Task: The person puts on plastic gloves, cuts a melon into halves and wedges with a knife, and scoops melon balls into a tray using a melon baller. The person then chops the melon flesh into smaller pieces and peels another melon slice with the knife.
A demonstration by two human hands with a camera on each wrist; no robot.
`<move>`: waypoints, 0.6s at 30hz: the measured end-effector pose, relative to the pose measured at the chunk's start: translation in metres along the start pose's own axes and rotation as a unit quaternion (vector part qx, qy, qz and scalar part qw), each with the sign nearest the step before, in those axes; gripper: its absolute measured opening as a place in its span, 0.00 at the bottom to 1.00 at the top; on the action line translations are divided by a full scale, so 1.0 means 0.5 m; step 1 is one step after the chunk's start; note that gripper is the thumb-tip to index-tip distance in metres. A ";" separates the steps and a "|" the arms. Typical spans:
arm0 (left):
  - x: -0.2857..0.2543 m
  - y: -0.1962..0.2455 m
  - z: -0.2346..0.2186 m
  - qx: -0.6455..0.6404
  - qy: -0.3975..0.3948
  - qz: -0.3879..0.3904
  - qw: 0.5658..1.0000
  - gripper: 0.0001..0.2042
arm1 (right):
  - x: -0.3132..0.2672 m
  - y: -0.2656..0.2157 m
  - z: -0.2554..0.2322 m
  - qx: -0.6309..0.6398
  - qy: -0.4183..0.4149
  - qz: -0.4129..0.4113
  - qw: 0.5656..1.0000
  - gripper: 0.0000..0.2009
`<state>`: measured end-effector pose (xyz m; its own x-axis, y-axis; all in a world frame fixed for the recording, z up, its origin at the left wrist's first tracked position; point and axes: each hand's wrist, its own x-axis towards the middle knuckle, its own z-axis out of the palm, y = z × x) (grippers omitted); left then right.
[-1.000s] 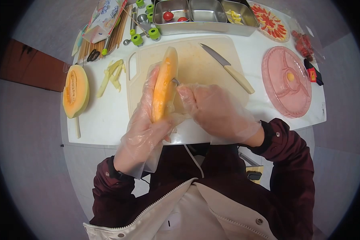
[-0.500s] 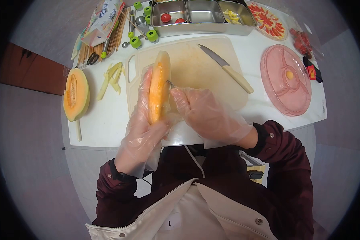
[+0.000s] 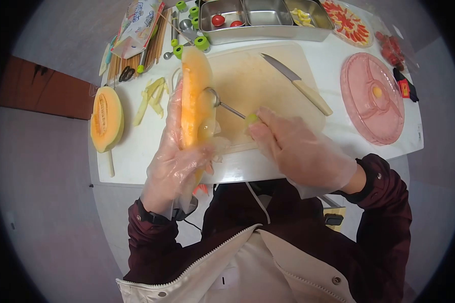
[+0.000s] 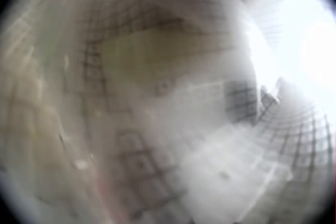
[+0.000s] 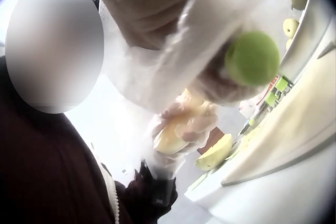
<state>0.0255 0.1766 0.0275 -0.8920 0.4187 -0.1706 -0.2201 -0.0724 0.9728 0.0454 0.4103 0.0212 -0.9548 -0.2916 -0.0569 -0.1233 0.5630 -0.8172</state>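
My left hand [image 3: 174,151], in a clear plastic glove, grips a peeled piece of orange melon [image 3: 189,96] upright above the near left of the cutting board [image 3: 268,65]. In my gloved right hand [image 3: 301,149] is a melon baller [image 3: 232,109] with a green handle; its round metal scoop overlaps the melon's right side in the head view. The right wrist view shows the green handle end [image 5: 254,58] sticking out of the fist. The left wrist view is blurred, with glove plastic over much of it. A knife [image 3: 296,83] with a cream handle lies on the board.
A melon half with seeds [image 3: 107,118] and strips of peel [image 3: 151,98] lie left. At the back are a steel tray [image 3: 273,34] with tomatoes, green-ended tools [image 3: 202,43] and skewers [image 3: 119,65]. A pink divided plate [image 3: 356,111] stands right, near bagged red fruit [image 3: 391,50].
My right hand has drawn back to the right, so the baller's shaft and scoop now show. The melon piece has shifted slightly left and up, turning more of its side toward the head view.
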 end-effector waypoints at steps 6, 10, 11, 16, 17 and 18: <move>-0.003 0.003 0.009 0.015 0.027 0.002 1.000 0.50 | 0.003 0.019 0.018 -0.088 -0.025 -0.015 0.996 0.16; 0.004 -0.001 0.015 0.027 0.033 -0.001 0.999 0.50 | -0.001 0.048 0.039 -0.144 0.034 -0.233 0.961 0.15; 0.004 -0.002 0.016 0.045 0.038 0.002 0.998 0.50 | 0.000 0.045 0.045 -0.112 0.016 -0.213 0.971 0.15; 0.006 -0.009 0.030 0.073 0.090 0.015 0.993 0.49 | 0.003 0.041 0.069 -0.032 0.051 -0.198 0.978 0.15; 0.006 -0.009 0.034 0.081 0.118 0.024 0.989 0.48 | 0.003 0.039 0.072 -0.005 0.053 -0.161 0.985 0.15; 0.005 -0.008 0.029 0.083 0.117 0.024 0.989 0.48 | 0.008 0.038 0.069 -0.005 0.054 -0.161 0.985 0.15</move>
<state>0.0298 0.1909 0.0256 -0.9712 0.1959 -0.1355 -0.1240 0.0698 0.9898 0.0488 0.3932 -0.0147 -0.8888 -0.3722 0.2672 -0.4272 0.4623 -0.7770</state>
